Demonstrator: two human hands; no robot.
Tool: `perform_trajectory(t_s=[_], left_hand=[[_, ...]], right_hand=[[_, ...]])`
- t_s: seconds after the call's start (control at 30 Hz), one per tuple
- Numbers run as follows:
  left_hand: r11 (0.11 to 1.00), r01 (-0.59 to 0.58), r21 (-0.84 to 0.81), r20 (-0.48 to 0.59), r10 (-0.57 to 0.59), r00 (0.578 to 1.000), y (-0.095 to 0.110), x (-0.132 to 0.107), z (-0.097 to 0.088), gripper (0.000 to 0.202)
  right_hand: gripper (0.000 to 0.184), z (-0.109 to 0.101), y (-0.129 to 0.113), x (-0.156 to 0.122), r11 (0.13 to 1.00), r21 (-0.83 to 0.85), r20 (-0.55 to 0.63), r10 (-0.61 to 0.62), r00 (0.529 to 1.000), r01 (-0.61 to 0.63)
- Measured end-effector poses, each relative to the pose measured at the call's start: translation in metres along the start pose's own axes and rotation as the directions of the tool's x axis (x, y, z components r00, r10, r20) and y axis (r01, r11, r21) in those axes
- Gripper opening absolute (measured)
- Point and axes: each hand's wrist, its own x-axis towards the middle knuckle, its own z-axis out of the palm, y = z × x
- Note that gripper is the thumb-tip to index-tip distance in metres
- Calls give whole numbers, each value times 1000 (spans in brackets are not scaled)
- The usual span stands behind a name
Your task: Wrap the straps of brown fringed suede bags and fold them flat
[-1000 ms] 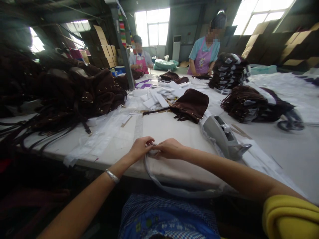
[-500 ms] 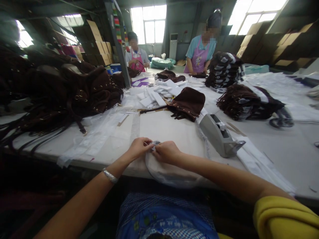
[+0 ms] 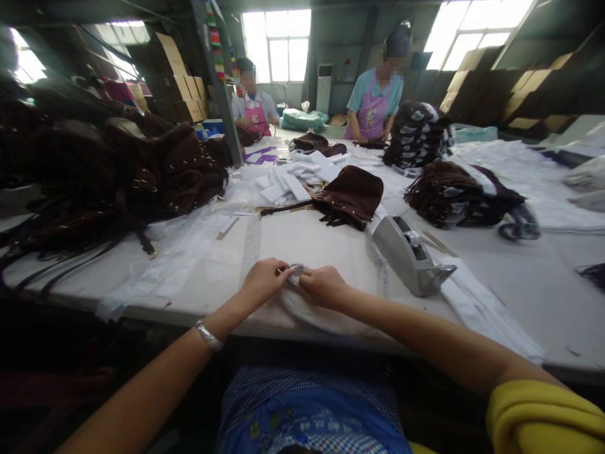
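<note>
My left hand (image 3: 261, 282) and my right hand (image 3: 321, 285) meet at the near edge of the white table (image 3: 543, 277). Both pinch the gathered top of a clear plastic bag (image 3: 326, 318) that lies flat under my right wrist. The bag holds something pale that I cannot make out. A silver bracelet (image 3: 209, 335) sits on my left wrist. Just right of my hands stands a grey tape dispenser (image 3: 410, 255). A brown fringed bag (image 3: 352, 197) lies further back, in the middle of the table.
A heap of brown bags with straps (image 3: 142, 170) fills the left side. Stacks of brown bags (image 3: 454, 192) sit at the right, folded white pieces (image 3: 288, 183) at centre. Two people in pink aprons (image 3: 373, 104) work at the far end. Cardboard boxes line the walls.
The plastic bag has been drawn up and gathered smaller at my fingers; its hanging loop at the table edge has gone. My hands stay together in nearly the same place.
</note>
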Motion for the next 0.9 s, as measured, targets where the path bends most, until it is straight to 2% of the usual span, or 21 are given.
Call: perform_trajectory(t_s=[0.07, 0.17, 0.27, 0.33, 0.43, 0.53, 0.63, 0.7, 0.8, 0.87, 0.9], left_hand=[[999, 23, 31, -16, -22, 1000, 3, -4, 0, 28], [997, 46, 58, 8, -47, 999, 5, -4, 2, 24], [996, 53, 76, 35, -56, 998, 5, 0, 5, 18], [996, 41, 79, 50, -45, 998, 4, 4, 6, 16], [998, -11, 68, 88, 5, 996, 2, 12, 6, 15], [996, -66, 52, 123, 60, 991, 0, 21, 5, 16], [995, -71, 63, 98, 64, 993, 3, 24, 5, 18], [995, -49, 83, 67, 44, 997, 6, 21, 6, 24], [994, -4, 106, 41, 0, 999, 8, 15, 8, 30], [994, 14, 109, 48, -19, 999, 7, 13, 9, 25], [994, 14, 108, 59, -21, 998, 5, 14, 9, 22]], right_hand=[[38, 2, -11, 5, 993, 45, -24, 112, 993, -111], [36, -2, -12, 9, 993, 70, -17, 97, 995, -95], [32, -13, 5, 2, 988, 144, 11, -63, 998, 61], [35, -21, 22, -4, 975, 142, 25, -178, 984, 173], [36, -27, 45, -11, 965, -24, 85, -260, 962, 263], [26, -23, 50, -11, 940, -139, 142, -291, 946, 311], [27, -12, 33, -9, 967, -129, 100, -208, 973, 220], [33, -5, 15, -6, 995, -68, 41, -70, 997, 73], [38, -1, -6, 0, 995, 15, -2, 99, 995, -99], [37, -4, -7, 3, 994, 34, 6, 106, 994, -106], [36, -7, -4, 3, 996, 52, 17, 65, 998, -66]])
